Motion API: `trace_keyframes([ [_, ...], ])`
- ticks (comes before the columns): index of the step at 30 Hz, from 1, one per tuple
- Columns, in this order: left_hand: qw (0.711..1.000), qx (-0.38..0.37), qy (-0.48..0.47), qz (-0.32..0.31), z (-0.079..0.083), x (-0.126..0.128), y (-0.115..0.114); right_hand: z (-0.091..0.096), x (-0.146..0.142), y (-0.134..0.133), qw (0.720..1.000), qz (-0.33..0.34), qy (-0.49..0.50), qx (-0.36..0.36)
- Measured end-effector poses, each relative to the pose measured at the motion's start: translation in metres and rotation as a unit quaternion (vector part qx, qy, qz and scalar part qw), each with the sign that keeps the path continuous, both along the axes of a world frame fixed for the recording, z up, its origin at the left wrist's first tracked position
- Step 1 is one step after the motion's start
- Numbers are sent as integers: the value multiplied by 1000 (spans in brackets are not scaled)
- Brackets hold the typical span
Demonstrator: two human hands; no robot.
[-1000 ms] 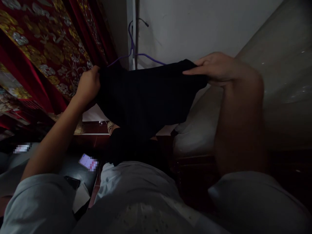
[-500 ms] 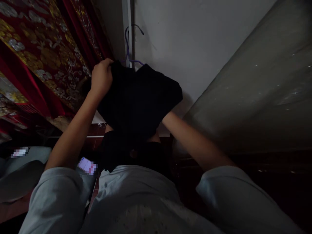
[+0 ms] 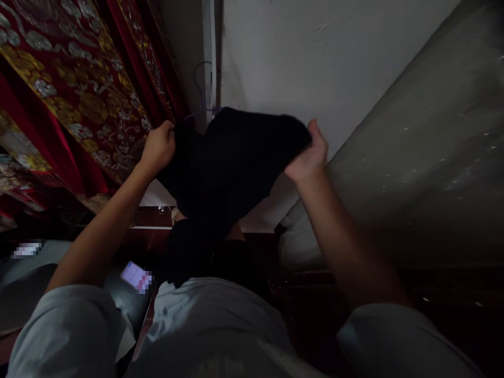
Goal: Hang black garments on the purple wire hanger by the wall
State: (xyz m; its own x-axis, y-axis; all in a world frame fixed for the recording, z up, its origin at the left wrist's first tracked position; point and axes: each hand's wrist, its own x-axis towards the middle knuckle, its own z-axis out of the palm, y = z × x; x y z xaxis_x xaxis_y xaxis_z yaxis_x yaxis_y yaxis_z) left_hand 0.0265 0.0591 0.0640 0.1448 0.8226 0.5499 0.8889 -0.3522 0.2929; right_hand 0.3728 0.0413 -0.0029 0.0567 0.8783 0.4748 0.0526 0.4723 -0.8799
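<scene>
As the left hand [image 3: 157,148] and right hand [image 3: 310,157] each clamp their fingers on opposite edges of a black garment [image 3: 232,168], a shallow right-side pinch could let the cloth slip or snag the purple hanger [image 3: 201,100]; the garment hangs stretched between the fingers, raised before the white wall [image 3: 295,58].

the garment [image 3: 232,163] hangs between the left hand [image 3: 158,148] and right hand [image 3: 309,155], hanger [image 3: 202,100] behind, phone [image 3: 136,276] below left.
</scene>
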Motion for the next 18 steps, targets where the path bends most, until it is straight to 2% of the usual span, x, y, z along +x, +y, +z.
trace_keyframes([
  [3, 999, 5, -44, 4, 2, 11, 8, 26, -5, -1, 1000, -16, 1, -9],
  [6, 999, 0, -41, 2, 11, 15, 11, 37, -20, -13, 999, 23, -21, -35],
  [8, 999, -18, -23, -18, 17, 11, 9, 34, -27, -23, 988, 134, -36, -66],
  [10, 996, -37, -27, -74, 17, 1, 4, 25, -30, -29, 945, 302, -75, -96],
  [11, 992, -42, -40, -114, 15, -3, 1, 18, -31, -29, 921, 362, -107, -98],
  [12, 985, -43, -59, -159, 13, -7, -2, 10, -33, -28, 910, 379, -146, -85],
  [13, 975, -45, -78, -205, 9, -9, -6, 1, -38, -25, 915, 353, -188, -58],
  [15, 950, -52, -108, -288, 2, -6, -16, -22, -53, -17, 943, 212, -257, 22],
  [16, 937, -58, -116, -323, 0, 1, -22, -33, -63, -14, 947, 142, -283, 59],
  [18, 912, -68, -123, -386, -3, 20, -37, -54, -85, -11, 939, 81, -316, 108],
])
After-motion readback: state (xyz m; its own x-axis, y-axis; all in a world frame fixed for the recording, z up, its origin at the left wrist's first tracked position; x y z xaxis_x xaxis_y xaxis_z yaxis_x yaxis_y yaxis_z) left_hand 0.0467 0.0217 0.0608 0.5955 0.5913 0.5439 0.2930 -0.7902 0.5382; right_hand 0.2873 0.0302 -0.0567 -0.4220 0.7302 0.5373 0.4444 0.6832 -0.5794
